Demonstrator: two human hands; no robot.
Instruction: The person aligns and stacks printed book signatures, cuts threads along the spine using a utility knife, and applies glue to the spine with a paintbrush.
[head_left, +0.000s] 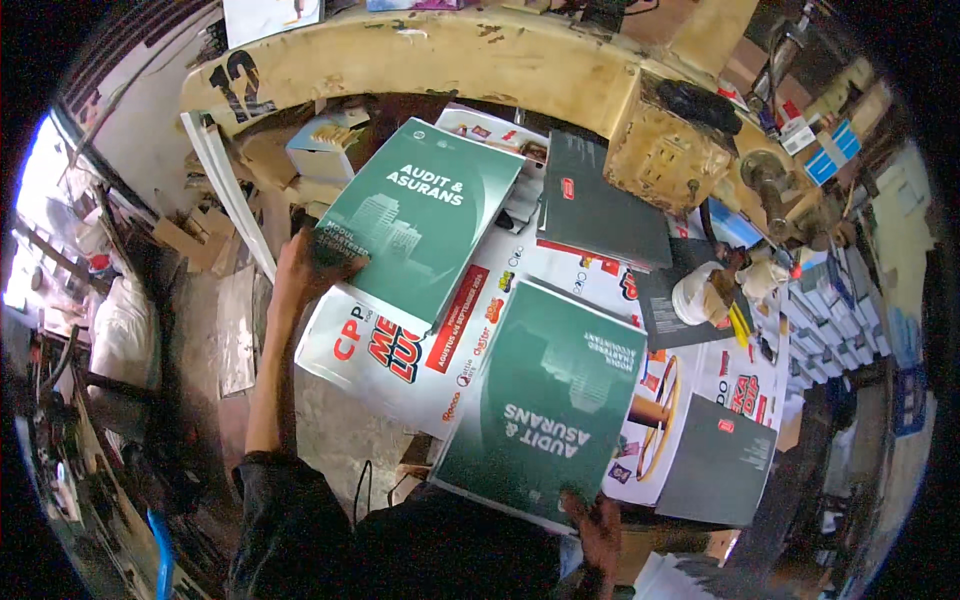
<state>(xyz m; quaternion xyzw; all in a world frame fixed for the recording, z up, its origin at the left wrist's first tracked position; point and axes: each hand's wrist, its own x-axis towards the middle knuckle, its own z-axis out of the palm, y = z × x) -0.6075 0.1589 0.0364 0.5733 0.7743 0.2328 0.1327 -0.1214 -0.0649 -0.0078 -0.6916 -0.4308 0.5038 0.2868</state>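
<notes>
My left hand (316, 260) grips the left edge of a green-covered book (440, 235), which lies tilted over the printed banner sheet (435, 375). Its fingers rest on the cover near the lower left corner. A second green book (545, 400) lies upside down closer to my body, a little to the right. My right hand (594, 528) holds its near edge at the right corner, fingertips on the cover. Beyond the books sits a stack of dark grey books (600, 215), and another dark grey book (718, 460) lies at the right.
A worn yellow machine frame (440, 65) curves across the back, with a boxy housing (665, 150) jutting toward the table. White containers (700, 295) stand on the right beside a yellow-handled tool (738, 326). Stacked bundles (835, 310) rise at the far right. Cardboard boxes (322, 148) sit at the left back.
</notes>
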